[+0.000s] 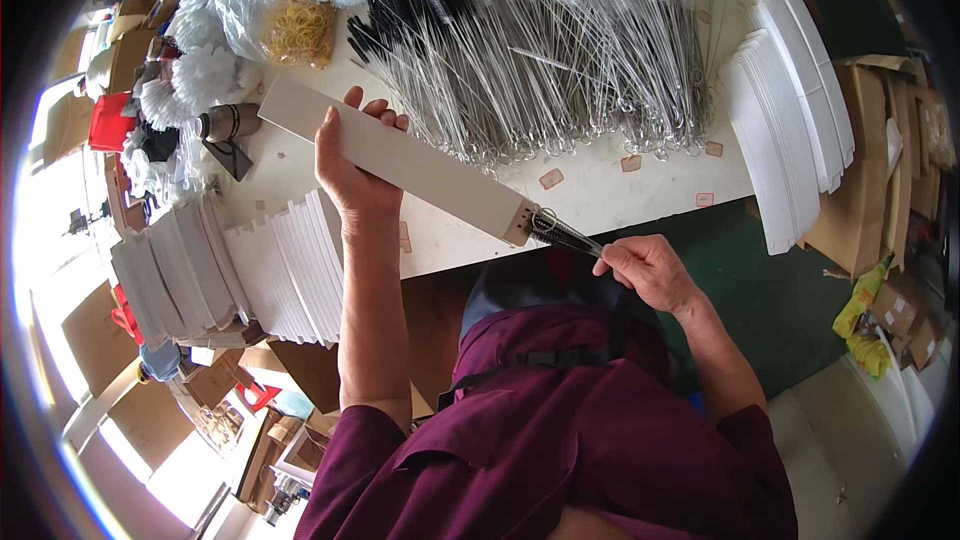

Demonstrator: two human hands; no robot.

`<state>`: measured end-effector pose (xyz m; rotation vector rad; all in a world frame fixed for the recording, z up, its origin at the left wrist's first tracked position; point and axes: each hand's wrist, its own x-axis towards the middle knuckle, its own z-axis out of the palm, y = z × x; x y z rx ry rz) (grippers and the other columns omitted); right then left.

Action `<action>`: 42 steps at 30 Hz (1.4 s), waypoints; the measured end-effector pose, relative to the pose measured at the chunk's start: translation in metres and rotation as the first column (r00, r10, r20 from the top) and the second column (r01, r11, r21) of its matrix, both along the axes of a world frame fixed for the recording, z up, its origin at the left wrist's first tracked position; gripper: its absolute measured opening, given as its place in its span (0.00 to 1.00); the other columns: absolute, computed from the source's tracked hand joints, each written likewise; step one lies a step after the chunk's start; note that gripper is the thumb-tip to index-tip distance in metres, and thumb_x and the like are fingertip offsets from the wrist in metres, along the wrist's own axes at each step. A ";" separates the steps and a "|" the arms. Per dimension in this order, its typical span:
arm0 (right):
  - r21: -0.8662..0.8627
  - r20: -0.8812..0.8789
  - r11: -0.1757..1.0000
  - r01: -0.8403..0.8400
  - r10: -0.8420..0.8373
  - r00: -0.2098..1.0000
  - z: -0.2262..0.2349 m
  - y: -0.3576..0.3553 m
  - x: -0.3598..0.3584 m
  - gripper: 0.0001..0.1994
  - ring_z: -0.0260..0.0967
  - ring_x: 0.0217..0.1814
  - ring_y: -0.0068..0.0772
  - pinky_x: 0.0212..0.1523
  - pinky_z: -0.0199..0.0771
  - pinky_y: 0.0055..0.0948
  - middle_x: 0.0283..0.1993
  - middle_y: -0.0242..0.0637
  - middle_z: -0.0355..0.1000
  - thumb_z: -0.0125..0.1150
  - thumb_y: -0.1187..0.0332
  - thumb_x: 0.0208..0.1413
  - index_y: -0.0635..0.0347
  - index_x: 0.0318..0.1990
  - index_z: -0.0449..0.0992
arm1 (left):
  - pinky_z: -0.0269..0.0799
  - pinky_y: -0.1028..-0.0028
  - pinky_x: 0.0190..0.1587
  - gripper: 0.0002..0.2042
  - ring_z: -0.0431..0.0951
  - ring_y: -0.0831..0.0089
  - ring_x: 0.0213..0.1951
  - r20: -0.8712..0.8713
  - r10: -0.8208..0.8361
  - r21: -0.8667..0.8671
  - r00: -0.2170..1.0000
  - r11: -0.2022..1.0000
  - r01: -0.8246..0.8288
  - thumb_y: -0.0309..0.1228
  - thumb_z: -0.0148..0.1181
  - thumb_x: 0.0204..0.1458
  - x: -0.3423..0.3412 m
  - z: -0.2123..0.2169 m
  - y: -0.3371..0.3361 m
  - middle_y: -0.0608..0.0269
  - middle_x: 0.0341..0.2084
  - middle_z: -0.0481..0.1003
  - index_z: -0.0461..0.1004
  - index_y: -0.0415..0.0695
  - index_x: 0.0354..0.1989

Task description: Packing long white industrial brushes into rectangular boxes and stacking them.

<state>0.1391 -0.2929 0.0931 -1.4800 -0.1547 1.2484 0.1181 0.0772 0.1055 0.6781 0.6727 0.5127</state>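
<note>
My left hand (pixel 352 165) grips a long, slim white box (pixel 425 175), thumb on top and fingers wrapped round its far side. The box slants down to the right over the table's front edge. At its lower right end sticks out a small bundle of wire-handled brushes (pixel 566 234), with black parts and metal loops; how far it reaches inside is hidden. My right hand (pixel 648 270) pinches the outer end of this bundle between thumb and fingers. Behind the box, many wire brushes (pixel 560 60) with white or black bristles lie heaped on the table (pixel 450 250).
Flat white box blanks (pixel 775 140) are stacked at the table's right edge, and more stacked white boxes (pixel 285 265) stand at left. A bag of yellow rubber bands (pixel 298 28) lies at the back left. Cartons (pixel 860 160) stand at right. Small paper slips (pixel 630 163) dot the tabletop.
</note>
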 end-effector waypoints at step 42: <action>-0.355 0.660 0.921 -0.163 0.370 0.654 0.004 0.038 0.022 0.30 0.78 0.33 0.56 0.34 0.76 0.46 0.27 0.53 0.76 0.65 0.40 0.56 0.67 0.28 0.75 | 0.79 0.63 0.48 0.19 0.82 0.58 0.40 -0.701 -0.382 0.678 0.602 -0.095 0.729 0.31 0.68 0.51 -0.111 0.030 -0.110 0.53 0.37 0.80 0.76 0.34 0.49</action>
